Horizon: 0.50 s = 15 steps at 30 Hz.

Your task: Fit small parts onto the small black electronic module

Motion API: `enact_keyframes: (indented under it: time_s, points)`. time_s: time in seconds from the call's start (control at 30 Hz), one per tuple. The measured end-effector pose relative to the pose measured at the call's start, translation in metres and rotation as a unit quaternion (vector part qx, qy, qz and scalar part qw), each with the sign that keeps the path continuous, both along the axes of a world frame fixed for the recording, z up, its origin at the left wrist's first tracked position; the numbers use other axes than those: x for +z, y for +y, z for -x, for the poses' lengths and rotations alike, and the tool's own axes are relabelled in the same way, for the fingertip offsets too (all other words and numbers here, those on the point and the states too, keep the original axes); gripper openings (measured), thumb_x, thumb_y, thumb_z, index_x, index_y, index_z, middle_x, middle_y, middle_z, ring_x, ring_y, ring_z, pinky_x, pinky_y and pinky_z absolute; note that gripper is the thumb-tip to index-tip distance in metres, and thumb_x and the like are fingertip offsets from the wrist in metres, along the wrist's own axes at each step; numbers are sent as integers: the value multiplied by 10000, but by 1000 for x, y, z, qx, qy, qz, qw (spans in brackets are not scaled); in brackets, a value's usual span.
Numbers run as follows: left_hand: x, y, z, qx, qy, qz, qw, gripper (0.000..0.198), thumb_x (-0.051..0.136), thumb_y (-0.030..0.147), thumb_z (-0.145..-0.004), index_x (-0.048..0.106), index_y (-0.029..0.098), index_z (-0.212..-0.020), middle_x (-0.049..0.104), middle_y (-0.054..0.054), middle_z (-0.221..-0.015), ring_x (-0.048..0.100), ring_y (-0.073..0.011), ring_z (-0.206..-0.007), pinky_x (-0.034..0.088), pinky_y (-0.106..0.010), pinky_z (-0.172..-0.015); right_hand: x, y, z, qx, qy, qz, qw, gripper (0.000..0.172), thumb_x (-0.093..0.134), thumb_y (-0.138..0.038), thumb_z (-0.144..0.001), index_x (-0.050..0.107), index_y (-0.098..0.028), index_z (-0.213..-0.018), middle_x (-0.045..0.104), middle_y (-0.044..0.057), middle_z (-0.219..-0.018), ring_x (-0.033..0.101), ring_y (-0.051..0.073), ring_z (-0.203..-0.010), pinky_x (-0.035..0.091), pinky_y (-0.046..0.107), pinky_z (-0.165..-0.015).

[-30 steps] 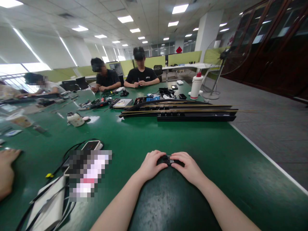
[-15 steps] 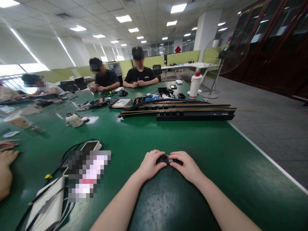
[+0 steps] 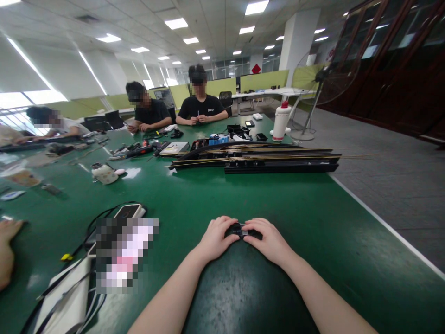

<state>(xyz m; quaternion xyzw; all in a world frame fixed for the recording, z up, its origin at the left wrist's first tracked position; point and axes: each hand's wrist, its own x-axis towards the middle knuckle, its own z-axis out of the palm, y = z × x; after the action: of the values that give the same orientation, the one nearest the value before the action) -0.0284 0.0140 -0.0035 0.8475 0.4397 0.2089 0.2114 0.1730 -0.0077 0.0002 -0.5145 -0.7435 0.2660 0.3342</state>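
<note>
A small black part with a shiny, greyish middle (image 3: 239, 229) lies between my two hands, low over the green table (image 3: 225, 195). My left hand (image 3: 218, 239) grips its left end, thumb at the near side and fingers at the far side. On the right end, my right hand (image 3: 266, 235) pinches it the same way. The fingers cover most of the part, and its exact kind cannot be made out.
Long black plastic strips (image 3: 285, 166) with thin brass-coloured rods lie across the table ahead. A white bottle (image 3: 281, 123) stands behind them. To my left are a phone (image 3: 128, 212), cables, a white box (image 3: 64, 297) and another person's hand (image 3: 9, 232). Several people sit farther back.
Both my hands keep their hold on the black part, almost unmoved. The view has shifted slightly, and the other person's hand at the left edge has drawn back a little.
</note>
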Motion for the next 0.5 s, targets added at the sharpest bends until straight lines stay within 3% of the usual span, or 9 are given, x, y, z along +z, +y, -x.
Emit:
enact_keyframes:
  time_s: [0.3, 0.5]
  points:
    - [2, -2, -1, 10, 0, 0, 1000, 361, 562, 286, -854, 516, 229, -1207, 556, -66, -1145, 498, -227, -1073, 386, -378, -924, 3, -1, -3, -8, 30, 33, 999, 364, 646, -186, -710, 639, -255, -1067, 660, 56, -1076, 574, 233, -1029, 425, 423, -944]
    - [1, -1, 0, 15, -3, 4, 1000, 345, 522, 287, -878, 509, 232, -1219, 557, -63, -1158, 496, -223, -1080, 384, -379, -933, 3, -3, -2, -17, 25, 33, 999, 326, 615, -235, -746, 634, -240, -1071, 652, 71, -1085, 578, 238, -1029, 431, 421, -941]
